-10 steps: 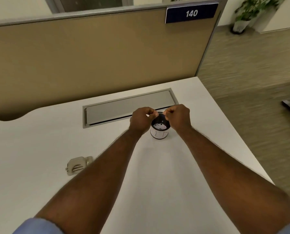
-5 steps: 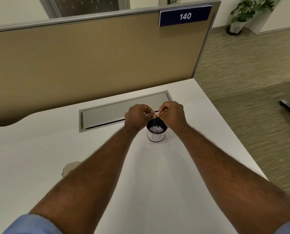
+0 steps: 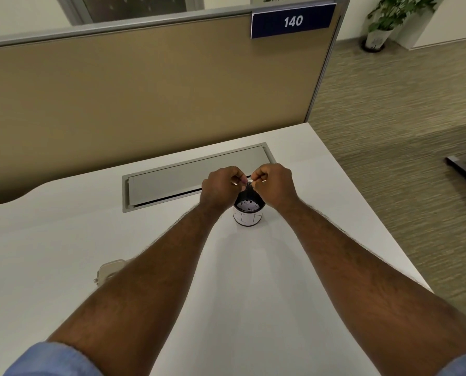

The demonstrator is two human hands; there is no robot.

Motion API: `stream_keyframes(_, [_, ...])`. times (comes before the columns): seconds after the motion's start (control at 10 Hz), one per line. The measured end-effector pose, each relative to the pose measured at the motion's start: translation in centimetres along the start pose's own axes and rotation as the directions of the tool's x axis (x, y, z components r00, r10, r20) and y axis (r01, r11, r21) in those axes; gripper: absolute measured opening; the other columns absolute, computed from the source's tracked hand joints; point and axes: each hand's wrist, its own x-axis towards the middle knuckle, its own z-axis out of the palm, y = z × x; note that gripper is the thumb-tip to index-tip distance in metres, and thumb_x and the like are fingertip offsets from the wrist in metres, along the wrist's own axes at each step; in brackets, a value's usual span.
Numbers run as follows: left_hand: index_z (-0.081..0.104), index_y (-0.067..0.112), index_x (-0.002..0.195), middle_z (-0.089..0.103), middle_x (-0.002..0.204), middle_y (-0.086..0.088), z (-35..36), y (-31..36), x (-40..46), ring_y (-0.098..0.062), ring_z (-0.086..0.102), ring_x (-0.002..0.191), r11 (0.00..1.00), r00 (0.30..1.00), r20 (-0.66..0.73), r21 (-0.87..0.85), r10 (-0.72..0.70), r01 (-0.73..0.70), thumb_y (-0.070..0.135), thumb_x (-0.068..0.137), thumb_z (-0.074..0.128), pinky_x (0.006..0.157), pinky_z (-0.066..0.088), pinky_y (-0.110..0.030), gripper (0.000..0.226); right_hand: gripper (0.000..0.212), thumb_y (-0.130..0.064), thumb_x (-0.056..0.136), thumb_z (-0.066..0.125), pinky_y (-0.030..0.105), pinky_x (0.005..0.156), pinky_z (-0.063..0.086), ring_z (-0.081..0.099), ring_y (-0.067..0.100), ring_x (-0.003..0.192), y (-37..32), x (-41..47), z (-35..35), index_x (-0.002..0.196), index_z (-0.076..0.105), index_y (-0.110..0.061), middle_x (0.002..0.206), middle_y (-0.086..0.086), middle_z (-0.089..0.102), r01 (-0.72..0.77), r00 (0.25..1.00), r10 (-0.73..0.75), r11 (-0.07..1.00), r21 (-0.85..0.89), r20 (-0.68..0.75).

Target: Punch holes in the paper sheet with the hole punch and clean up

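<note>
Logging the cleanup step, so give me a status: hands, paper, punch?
Left hand and right hand pinch a small paper scrap over the cup. Paper bits in the cup. Hole punch idle on the desk, half hidden by the left forearm.

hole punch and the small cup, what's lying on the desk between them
In the head view, only the person's left forearm crosses above that stretch, hiding part of the hole punch. The white desk showing toward the cup is bare.

Both forearms stretched forward, left hand (image 3: 221,187) and right hand (image 3: 274,184) close together, fingers (image 3: 254,177) curled, fingertips nearly meeting
</note>
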Motion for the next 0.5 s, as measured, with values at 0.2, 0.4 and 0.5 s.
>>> stream_keyframes(0.2, [0.07, 0.017, 0.11, 0.073, 0.112, -0.002, -0.1, 0.1, -0.4, -0.022, 0.064, 0.106, 0.997, 0.999, -0.011, 0.066, 0.035, -0.034, 0.015, 0.094, 0.054, 0.092, 0.049, -0.041, 0.023, 0.019, 0.005, 0.084, 0.057, 0.031, 0.087, 0.054, 0.067, 0.026, 0.093, 0.3, -0.6, 0.1, 0.095, 0.071, -0.001, 0.1, 0.015, 0.073, 0.023, 0.999, -0.024, 0.999, 0.023, 0.036])
stream_keyframes(0.4, [0.063, 0.014, 0.121, 0.064, 0.128, -0.003, -2.0, -0.6, -3.1, -0.022, 0.055, 0.12, 0.991, 0.995, -0.027, -0.086, 0.099, -0.101, 0.009, 0.093, 0.054, 0.103, 0.04, -0.031, 0.03, 0.027, 0.003, 0.086, 0.055, 0.02, 0.089, 0.045, 0.063, 0.021, 0.103, -1.2, -2.4, 0.0, 0.108, 0.066, -0.005, 0.11, 0.01, 0.07, 0.014, 0.997, -0.006, 0.993, 0.115, -0.074])
stream_keyframes(0.5, [0.063, 0.014, 0.119, 0.063, 0.126, -0.003, -4.1, -1.6, -6.7, -0.018, 0.053, 0.12, 0.973, 0.983, -0.118, -0.165, 0.143, -0.162, 0.009, 0.089, 0.062, 0.099, 0.035, -0.022, 0.03, 0.024, -0.006, 0.087, 0.057, 0.016, 0.086, 0.042, 0.064, 0.019, 0.102, -3.3, -5.5, 0.3, 0.109, 0.066, -0.007, 0.11, 0.008, 0.071, 0.02, 0.98, 0.02, 0.98, 0.2, -0.196])
